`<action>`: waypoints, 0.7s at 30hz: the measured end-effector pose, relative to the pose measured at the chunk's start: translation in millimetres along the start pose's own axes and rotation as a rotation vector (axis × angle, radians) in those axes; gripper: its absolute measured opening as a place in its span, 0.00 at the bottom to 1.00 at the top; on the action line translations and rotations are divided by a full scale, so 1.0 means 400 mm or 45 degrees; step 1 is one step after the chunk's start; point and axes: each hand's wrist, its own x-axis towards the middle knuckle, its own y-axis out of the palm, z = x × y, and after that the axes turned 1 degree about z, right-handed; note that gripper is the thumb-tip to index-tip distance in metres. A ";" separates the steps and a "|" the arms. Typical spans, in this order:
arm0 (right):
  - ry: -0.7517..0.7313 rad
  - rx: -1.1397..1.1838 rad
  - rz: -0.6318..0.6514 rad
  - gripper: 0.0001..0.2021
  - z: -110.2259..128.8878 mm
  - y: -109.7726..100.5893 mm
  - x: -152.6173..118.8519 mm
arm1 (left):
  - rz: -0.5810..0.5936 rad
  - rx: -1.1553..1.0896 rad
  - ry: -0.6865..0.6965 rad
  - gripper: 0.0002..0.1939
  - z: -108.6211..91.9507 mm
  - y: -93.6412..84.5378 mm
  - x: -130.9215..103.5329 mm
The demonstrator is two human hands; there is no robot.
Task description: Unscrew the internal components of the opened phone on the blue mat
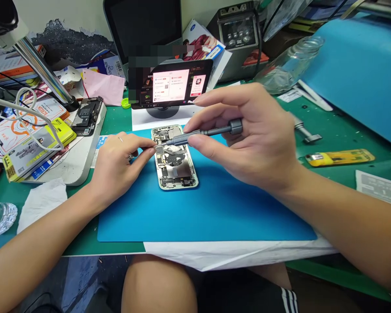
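Observation:
An opened smartphone point(182, 168) lies on the blue mat point(195, 217), its internal parts bare inside a pale frame. My right hand point(250, 134) grips a dark grey precision screwdriver point(211, 131) between thumb and fingers, held nearly level over the phone's upper half. The screwdriver's tip points left, close to the fingertips of my left hand point(122, 158). Thumb and forefinger of that left hand are pinched together at the phone's upper left edge. Whatever sits in the pinch is too small to make out.
Behind the phone stands a small lit screen point(179, 84). At left are a metal stand post point(41, 65), a second opened phone point(87, 115) and a yellow box point(35, 150). A glass jar point(289, 65), a yellow-handled tool point(340, 157) and tweezers point(314, 95) lie at right.

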 end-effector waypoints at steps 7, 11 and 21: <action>0.011 0.017 -0.012 0.22 0.000 0.001 0.001 | -0.016 -0.012 -0.001 0.05 0.001 -0.001 0.000; 0.043 0.036 -0.019 0.23 0.004 -0.001 0.002 | 0.000 -0.011 -0.015 0.05 0.001 -0.001 -0.001; 0.091 0.082 -0.117 0.18 0.028 0.009 0.000 | -0.009 -0.041 0.073 0.03 -0.004 -0.002 -0.004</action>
